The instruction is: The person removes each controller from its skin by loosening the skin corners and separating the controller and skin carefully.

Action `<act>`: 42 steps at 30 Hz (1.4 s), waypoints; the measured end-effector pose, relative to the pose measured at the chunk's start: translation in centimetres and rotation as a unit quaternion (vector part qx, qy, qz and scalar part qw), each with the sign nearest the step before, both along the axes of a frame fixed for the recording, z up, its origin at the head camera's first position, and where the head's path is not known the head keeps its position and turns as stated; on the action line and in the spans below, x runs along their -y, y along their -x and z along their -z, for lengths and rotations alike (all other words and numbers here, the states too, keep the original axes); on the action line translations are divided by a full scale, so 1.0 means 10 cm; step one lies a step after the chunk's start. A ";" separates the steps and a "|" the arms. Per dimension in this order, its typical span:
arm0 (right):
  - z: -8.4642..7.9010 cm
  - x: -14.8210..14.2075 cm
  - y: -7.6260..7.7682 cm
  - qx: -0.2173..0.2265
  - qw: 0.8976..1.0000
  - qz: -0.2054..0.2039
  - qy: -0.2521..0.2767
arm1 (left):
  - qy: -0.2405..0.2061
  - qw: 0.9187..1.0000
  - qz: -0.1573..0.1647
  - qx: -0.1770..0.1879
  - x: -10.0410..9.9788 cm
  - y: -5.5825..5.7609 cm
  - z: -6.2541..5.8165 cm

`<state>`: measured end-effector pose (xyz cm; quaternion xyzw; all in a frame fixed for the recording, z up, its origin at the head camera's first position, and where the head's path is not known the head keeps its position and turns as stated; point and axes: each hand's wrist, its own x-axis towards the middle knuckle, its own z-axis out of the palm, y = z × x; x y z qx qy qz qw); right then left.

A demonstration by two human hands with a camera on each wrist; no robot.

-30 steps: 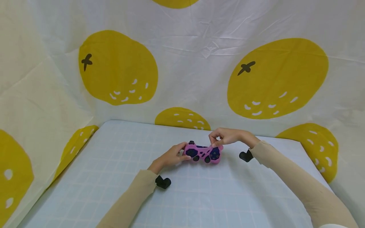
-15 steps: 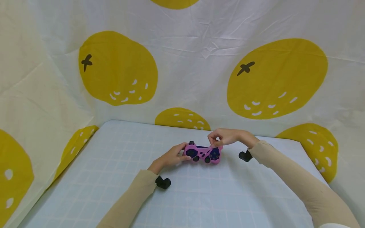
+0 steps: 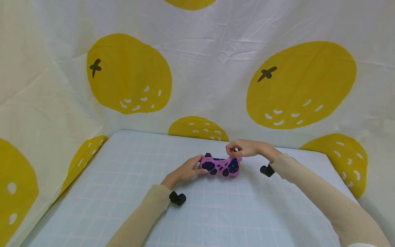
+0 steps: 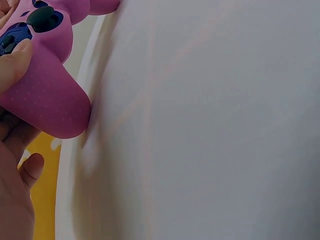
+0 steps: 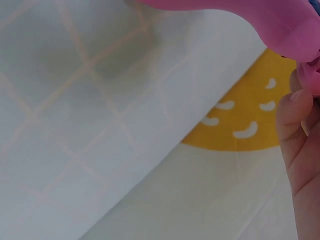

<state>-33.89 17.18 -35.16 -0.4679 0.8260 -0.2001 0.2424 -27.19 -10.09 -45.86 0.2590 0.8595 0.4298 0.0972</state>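
Note:
A game controller (image 3: pixel 219 165) in a pink cover, with dark blue button areas and dark thumbsticks, sits at the middle of the table. My left hand (image 3: pixel 186 169) grips its left end, thumb on the front face; the left wrist view shows the thumb near the direction buttons and fingers under the handle (image 4: pixel 57 100). At the upper right edge, my right hand (image 3: pixel 243 147) pinches the pink cover (image 5: pixel 309 79) between thumb and fingers. What lies inside that pinch is partly cut off by the right wrist view's edge.
A pale blue table cloth (image 3: pixel 197 212) with a faint grid covers the table. White curtains (image 3: pixel 210 85) printed with yellow fruit stand behind it and at both sides. A black wrist piece (image 3: pixel 177 198) is on the left cuff, another black piece (image 3: pixel 267 170) on the right.

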 end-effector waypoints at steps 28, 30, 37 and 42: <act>0.08 -0.25 -0.10 -0.018 0.998 0.053 0.031 | 0.028 0.999 -0.006 -0.025 0.02 0.00 -0.08; 0.09 -0.27 -0.10 -0.022 0.998 0.049 0.039 | 0.027 0.999 -0.007 -0.024 0.02 0.00 -0.08; 0.11 -0.32 -0.15 -0.043 0.997 0.035 0.055 | 0.019 1.000 -0.009 -0.020 0.01 0.00 -0.03; 0.14 -0.35 -0.20 -0.048 0.997 0.042 0.053 | 0.016 1.000 -0.010 -0.009 -0.01 0.00 -0.01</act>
